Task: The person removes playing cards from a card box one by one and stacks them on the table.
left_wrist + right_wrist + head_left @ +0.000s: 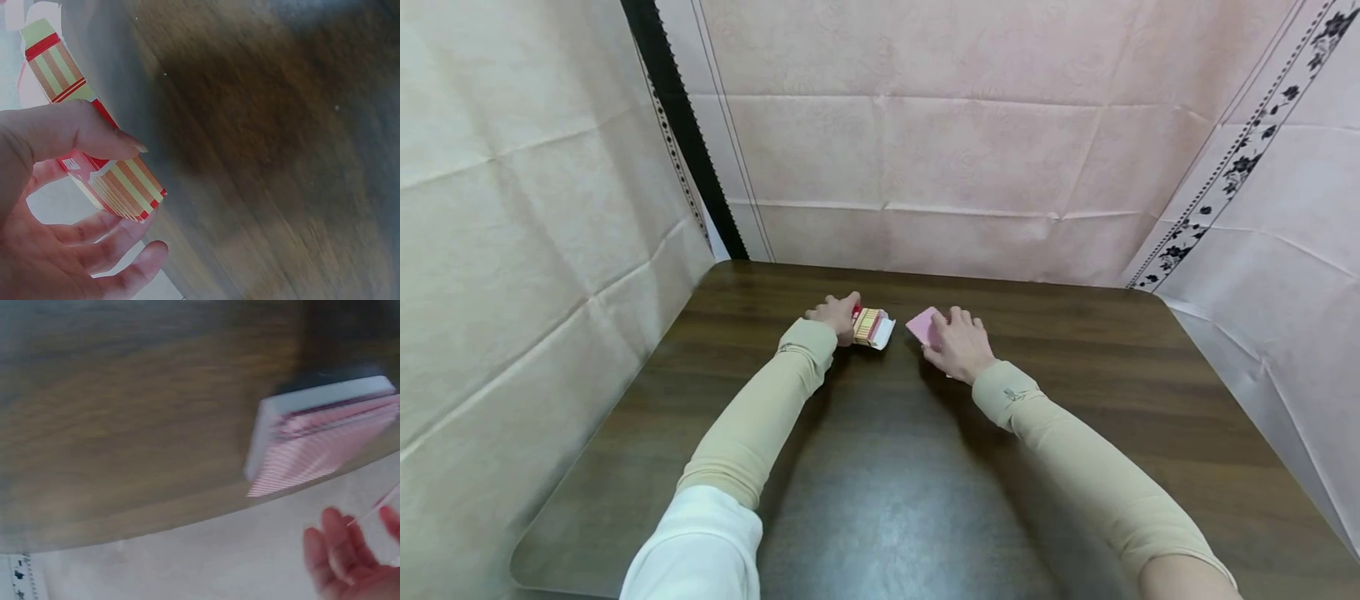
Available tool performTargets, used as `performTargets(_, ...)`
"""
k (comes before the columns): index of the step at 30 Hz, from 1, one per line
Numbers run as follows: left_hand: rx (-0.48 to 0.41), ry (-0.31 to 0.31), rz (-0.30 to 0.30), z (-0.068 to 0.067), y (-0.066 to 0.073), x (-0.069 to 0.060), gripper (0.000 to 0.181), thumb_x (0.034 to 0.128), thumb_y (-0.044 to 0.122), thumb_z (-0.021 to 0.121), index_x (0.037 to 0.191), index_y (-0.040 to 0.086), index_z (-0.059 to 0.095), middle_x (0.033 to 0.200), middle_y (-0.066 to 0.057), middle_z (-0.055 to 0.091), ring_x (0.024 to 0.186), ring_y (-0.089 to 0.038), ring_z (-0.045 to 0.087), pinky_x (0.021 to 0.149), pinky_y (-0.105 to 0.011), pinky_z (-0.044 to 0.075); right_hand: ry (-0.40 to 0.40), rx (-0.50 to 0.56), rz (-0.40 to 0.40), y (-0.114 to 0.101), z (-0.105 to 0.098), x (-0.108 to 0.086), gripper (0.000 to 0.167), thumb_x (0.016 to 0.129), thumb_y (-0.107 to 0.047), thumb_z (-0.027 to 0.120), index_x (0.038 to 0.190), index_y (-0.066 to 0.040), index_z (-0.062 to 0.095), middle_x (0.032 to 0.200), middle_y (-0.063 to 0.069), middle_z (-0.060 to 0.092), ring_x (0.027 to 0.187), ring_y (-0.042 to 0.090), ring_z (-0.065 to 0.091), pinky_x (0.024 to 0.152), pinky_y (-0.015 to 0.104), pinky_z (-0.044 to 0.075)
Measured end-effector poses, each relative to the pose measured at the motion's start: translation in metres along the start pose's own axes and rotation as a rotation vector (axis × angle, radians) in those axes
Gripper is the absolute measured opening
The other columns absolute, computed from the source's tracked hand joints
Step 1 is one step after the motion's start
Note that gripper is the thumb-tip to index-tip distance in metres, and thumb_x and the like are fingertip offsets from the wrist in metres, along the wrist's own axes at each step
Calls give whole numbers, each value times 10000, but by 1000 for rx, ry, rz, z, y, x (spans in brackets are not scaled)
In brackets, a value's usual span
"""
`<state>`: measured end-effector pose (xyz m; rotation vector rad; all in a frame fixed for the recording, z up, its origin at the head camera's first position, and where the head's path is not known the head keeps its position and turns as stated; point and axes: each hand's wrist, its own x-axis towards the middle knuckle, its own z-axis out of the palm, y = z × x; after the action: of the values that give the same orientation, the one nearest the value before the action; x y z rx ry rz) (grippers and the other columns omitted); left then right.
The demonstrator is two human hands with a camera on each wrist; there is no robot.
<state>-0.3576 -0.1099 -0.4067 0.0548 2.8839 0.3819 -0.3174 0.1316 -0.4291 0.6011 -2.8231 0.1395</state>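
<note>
My left hand (835, 318) grips a small open carton (868, 327) of striped contents over the far part of the table. In the left wrist view, the thumb lies across a stack of yellow-and-brown striped flat pieces (128, 187) with red ends, and fingers support it from below. To the right, my right hand (958, 343) holds a pink flat pack (922, 325) with thumb and forefinger. The right wrist view blurs this pink striped pack (325, 444) with its white edge; several fingers (340, 550) appear below it, and the actual contact is out of frame.
The dark wooden table (895, 467) stretches under both arms and has rounded corners. Pale creased cloth (925, 158) hangs behind it and along both sides. A black band (688, 125) runs down the cloth at the back left.
</note>
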Motion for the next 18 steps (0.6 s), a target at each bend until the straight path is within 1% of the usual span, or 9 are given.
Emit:
performTargets(4,0,3,4,0,1,0,542,834,125,642,1292,248,379,1254,-213,450,1062,-385,506,955,-578,363,19,-21,140,10,4,-5,572,846,-463,633,1229,-62,493,1057,213,514,988,380,531,810,493,442)
performTargets(8,-1,-5,5,0,2,0,551,834,126,640,1300,250,373,1267,-209,446,1074,-382,502,964,-582,355,1,-40,223,17,7,-11,591,857,-516,589,1197,-40,506,1034,225,523,963,387,551,770,496,456)
performTargets(14,0,-5,-7,0,2,-1,553,829,124,644,1293,252,372,1265,-211,436,1087,-392,499,975,-587,341,-44,-40,266,20,11,-18,574,873,-545,542,1155,-45,517,1011,235,550,952,402,562,753,526,466)
performTargets(18,6,0,-1,0,2,0,551,825,125,643,1290,248,375,1257,-212,440,1087,-391,501,968,-585,343,-72,-45,283,19,13,-21,590,881,-555,520,1179,-46,515,1042,245,555,975,415,560,758,554,465)
